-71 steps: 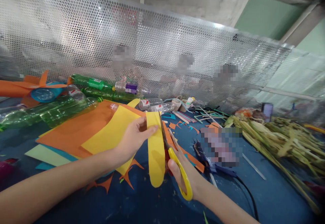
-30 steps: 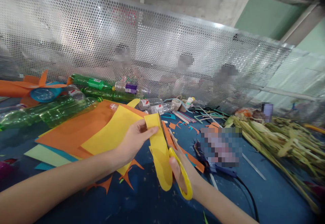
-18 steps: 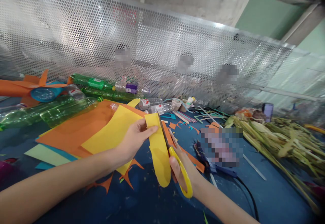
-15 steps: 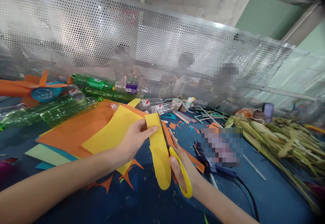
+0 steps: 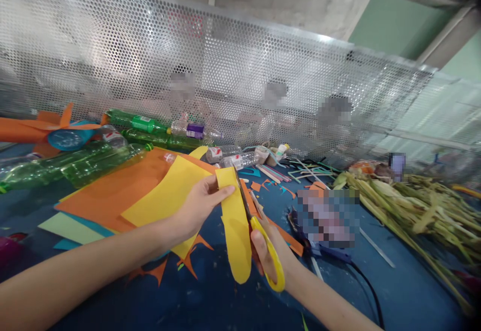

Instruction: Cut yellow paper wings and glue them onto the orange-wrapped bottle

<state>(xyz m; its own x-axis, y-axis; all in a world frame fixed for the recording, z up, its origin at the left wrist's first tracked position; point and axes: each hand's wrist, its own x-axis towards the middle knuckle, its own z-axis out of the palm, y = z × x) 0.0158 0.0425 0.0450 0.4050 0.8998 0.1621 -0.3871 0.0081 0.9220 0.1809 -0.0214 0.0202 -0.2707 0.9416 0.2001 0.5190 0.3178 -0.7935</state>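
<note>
Yellow strip, tilted since earlier, in left hand

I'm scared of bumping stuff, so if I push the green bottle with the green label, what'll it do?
The green bottle would probably roll, since it's round and lies on its side. It's likely light for its size: it's see-through and no drink shows inside.

On the counter, paper sheets lie left of the paper strip, bottles behind them. Scissors sit along the strip's right edge, husks far right.
</note>
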